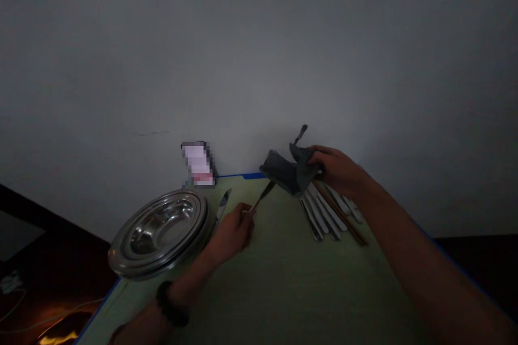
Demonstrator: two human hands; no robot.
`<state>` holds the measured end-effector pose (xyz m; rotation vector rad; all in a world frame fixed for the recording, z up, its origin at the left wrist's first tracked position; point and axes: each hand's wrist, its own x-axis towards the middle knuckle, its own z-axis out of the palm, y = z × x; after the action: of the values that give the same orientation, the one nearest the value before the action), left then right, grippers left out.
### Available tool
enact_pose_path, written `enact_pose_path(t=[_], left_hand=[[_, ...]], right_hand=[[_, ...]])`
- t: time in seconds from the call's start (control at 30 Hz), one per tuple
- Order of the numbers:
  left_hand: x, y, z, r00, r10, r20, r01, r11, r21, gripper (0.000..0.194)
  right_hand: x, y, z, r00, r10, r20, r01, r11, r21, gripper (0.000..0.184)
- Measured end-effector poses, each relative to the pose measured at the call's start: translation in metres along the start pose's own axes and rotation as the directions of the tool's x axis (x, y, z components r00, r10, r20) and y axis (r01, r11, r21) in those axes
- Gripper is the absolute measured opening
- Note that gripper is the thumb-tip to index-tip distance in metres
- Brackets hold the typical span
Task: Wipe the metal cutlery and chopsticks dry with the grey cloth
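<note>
My left hand [236, 232], with a dark beaded bracelet at the wrist, is closed round the handle of a table knife [266, 190]. Its dark blade points up and right, with the tip close to a grey cloth [283, 172]. That cloth is bunched in my right hand [334, 167], and one corner sticks up. Below the cloth lies a row of metal cutlery [321, 215] beside brown chopsticks [343, 214]; the cloth and my right hand hide their upper ends. Another knife [222, 204] rests on the table just beyond my left hand.
Stacked shiny metal plates or bowls [121, 256] stand at the table's left side. A phone with a blurred screen [198, 163] leans against the wall [259, 54]. The pale green table [283, 285] has a blue edge. Cables [52, 323] lie on the floor at left.
</note>
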<state>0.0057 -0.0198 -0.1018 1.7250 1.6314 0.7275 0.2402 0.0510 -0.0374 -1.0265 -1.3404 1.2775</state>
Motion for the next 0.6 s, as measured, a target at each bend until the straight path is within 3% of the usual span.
enact_pose_path(t=[0.1,0.23,0.33,0.43,0.5,0.6], left_hand=[[0.002,-0.004,0.018,0.996,-0.041,-0.076,0.012,0.936,-0.35,0.028],[0.004,-0.008,0.028,0.979,-0.16,-0.124,0.043,0.763,-0.645,0.031],[0.004,-0.007,0.024,0.97,-0.223,-0.098,0.072,0.647,-0.759,0.03],[0.003,-0.008,0.021,0.966,-0.253,-0.057,0.1,0.564,-0.819,0.026],[0.003,-0.009,0.021,0.966,-0.258,-0.029,0.114,0.522,-0.845,0.026],[0.006,-0.013,0.023,0.968,-0.252,-0.006,0.119,0.479,-0.87,0.028]], right_hand=[[-0.003,-0.004,0.003,0.998,0.036,0.059,-0.046,0.982,0.184,0.016],[-0.004,-0.002,0.013,0.981,0.123,0.149,-0.16,0.951,0.266,0.019],[-0.001,0.002,0.014,0.977,0.169,0.127,-0.203,0.913,0.354,0.017],[0.004,0.004,0.004,0.987,0.159,0.029,-0.157,0.899,0.409,0.015],[0.007,0.004,-0.004,0.99,0.129,-0.054,-0.101,0.927,0.362,0.017],[0.007,0.003,-0.011,0.983,0.115,-0.141,-0.094,0.985,0.148,0.026]])
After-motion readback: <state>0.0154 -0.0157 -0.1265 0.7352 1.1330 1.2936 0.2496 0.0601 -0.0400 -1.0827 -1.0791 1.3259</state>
